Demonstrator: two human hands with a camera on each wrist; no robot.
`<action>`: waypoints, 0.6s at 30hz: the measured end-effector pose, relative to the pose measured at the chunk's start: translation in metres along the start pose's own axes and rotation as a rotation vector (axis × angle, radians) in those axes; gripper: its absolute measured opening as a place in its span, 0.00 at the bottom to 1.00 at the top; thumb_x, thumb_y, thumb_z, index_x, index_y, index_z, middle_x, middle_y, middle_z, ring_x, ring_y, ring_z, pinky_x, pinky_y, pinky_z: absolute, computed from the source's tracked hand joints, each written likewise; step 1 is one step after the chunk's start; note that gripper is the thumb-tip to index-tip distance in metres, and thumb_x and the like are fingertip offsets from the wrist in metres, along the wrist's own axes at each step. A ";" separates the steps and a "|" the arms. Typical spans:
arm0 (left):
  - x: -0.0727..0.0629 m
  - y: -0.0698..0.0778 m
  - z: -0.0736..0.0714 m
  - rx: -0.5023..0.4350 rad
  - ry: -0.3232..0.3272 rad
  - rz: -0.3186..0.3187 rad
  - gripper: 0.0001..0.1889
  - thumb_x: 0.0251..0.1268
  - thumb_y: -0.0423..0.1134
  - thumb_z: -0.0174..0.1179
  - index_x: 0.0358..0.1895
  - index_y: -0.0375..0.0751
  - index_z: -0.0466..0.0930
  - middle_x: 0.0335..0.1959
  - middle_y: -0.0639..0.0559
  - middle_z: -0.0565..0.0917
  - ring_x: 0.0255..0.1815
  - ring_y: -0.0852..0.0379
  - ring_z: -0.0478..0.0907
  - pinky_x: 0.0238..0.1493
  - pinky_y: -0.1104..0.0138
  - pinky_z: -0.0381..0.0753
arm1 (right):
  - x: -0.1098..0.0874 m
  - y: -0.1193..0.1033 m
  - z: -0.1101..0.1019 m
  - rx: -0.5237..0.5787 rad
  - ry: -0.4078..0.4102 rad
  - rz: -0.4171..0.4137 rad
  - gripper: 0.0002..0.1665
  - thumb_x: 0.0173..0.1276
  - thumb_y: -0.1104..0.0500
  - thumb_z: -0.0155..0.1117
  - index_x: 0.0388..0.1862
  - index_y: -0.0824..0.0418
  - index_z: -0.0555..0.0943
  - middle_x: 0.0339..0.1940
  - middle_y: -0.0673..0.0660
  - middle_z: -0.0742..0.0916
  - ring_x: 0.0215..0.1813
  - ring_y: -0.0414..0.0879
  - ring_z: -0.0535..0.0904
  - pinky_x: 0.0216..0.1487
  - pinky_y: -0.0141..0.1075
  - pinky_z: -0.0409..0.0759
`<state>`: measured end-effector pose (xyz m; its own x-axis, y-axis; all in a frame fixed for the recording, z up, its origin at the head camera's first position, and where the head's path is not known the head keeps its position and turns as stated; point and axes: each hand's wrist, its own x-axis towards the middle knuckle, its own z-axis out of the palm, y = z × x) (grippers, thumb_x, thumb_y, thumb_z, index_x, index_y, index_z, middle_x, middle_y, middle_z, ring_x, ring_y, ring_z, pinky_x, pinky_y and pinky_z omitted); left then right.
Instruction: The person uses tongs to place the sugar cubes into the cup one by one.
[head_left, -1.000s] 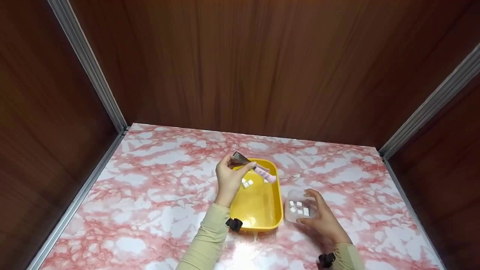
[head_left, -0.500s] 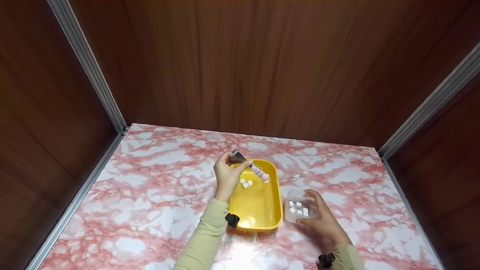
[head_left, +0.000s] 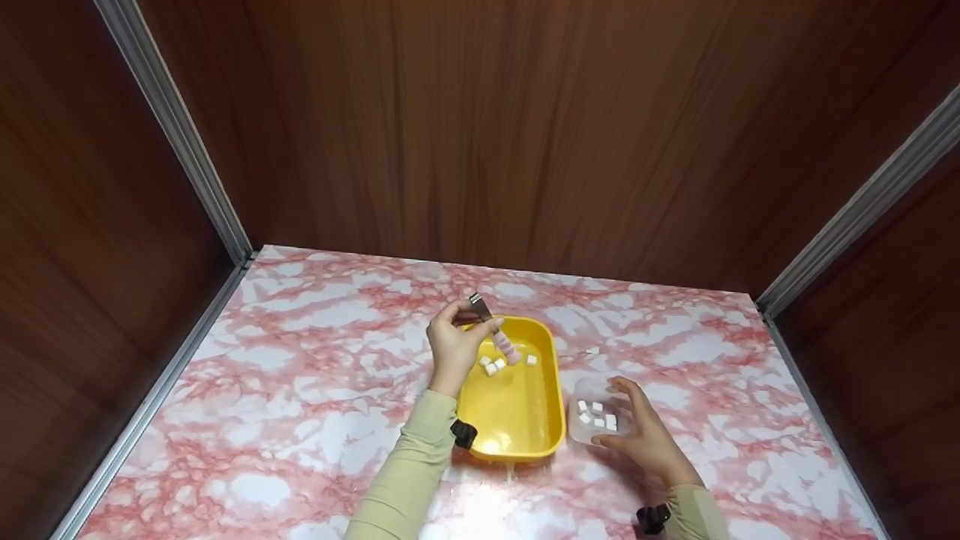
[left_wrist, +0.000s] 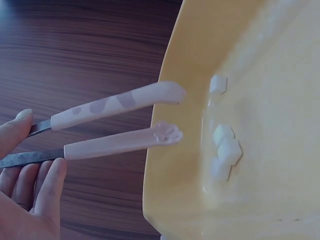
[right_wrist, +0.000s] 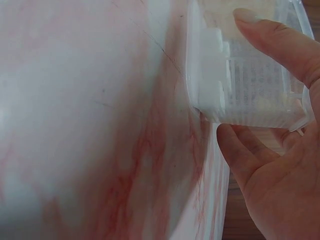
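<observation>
My left hand (head_left: pixel 456 352) pinches a pair of metal tongs (head_left: pixel 481 306) with pink paw-shaped tips (left_wrist: pixel 167 134) between thumb and fingers. Their two arms stand apart with nothing between them, and the tips hang over the yellow tray (head_left: pixel 559 405). In the tray lies a cluster of white cubes (head_left: pixel 492 367), with a lone white cube (head_left: pixel 532 360) to its right. My right hand (head_left: pixel 649 435) grips a clear plastic container (head_left: pixel 581 435) from its right side, thumb and fingers on opposite walls. Several white cubes (head_left: pixel 598 408) lie inside the container.
The container stands just right of the tray on a red-and-white marbled tabletop (head_left: pixel 322 352). Dark wood panels (head_left: pixel 480 150) rise behind and at both sides, with metal posts (head_left: pixel 180 127) in the corners.
The tong tips have swung left, from over the lone cube toward the cluster, and the lone cube now shows fully. My right hand and the container have stayed in place.
</observation>
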<state>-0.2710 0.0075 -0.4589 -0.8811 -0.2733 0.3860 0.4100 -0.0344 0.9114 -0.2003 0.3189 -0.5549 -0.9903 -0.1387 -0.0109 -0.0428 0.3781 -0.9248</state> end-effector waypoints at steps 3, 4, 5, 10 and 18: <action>0.000 0.000 0.002 0.022 0.011 0.022 0.14 0.41 0.22 0.73 0.34 0.24 0.80 0.30 0.33 0.82 0.35 0.37 0.79 0.40 0.53 0.82 | 0.000 -0.001 0.000 0.000 0.006 0.008 0.56 0.42 0.70 0.79 0.69 0.51 0.60 0.67 0.67 0.69 0.67 0.63 0.65 0.66 0.54 0.64; 0.001 0.000 0.002 0.027 0.013 0.024 0.14 0.41 0.22 0.73 0.34 0.24 0.80 0.30 0.34 0.82 0.35 0.37 0.80 0.39 0.54 0.82 | -0.001 -0.001 0.000 -0.007 0.006 0.009 0.57 0.42 0.69 0.79 0.69 0.51 0.60 0.67 0.68 0.70 0.67 0.63 0.65 0.66 0.54 0.64; 0.001 -0.001 0.003 0.031 0.015 0.023 0.14 0.41 0.22 0.73 0.34 0.24 0.80 0.30 0.34 0.82 0.35 0.36 0.80 0.39 0.54 0.82 | -0.001 -0.001 -0.001 -0.013 0.005 0.011 0.57 0.42 0.69 0.79 0.69 0.50 0.60 0.67 0.68 0.70 0.67 0.63 0.65 0.67 0.54 0.63; 0.006 -0.017 0.007 0.018 0.017 -0.006 0.14 0.40 0.22 0.74 0.34 0.24 0.81 0.31 0.34 0.82 0.35 0.37 0.80 0.38 0.58 0.84 | -0.001 -0.002 -0.001 -0.035 0.010 0.013 0.58 0.42 0.68 0.80 0.70 0.50 0.60 0.68 0.67 0.69 0.67 0.63 0.65 0.67 0.56 0.61; 0.012 -0.044 0.013 0.031 0.023 -0.046 0.16 0.39 0.26 0.77 0.34 0.30 0.82 0.29 0.42 0.83 0.34 0.46 0.81 0.38 0.59 0.85 | 0.001 -0.001 0.000 -0.013 0.016 0.040 0.58 0.40 0.70 0.80 0.69 0.50 0.60 0.67 0.66 0.70 0.67 0.62 0.65 0.65 0.54 0.65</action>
<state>-0.3030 0.0187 -0.4925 -0.8931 -0.2941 0.3405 0.3614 -0.0181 0.9322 -0.2009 0.3183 -0.5537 -0.9933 -0.1083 -0.0412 -0.0050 0.3952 -0.9186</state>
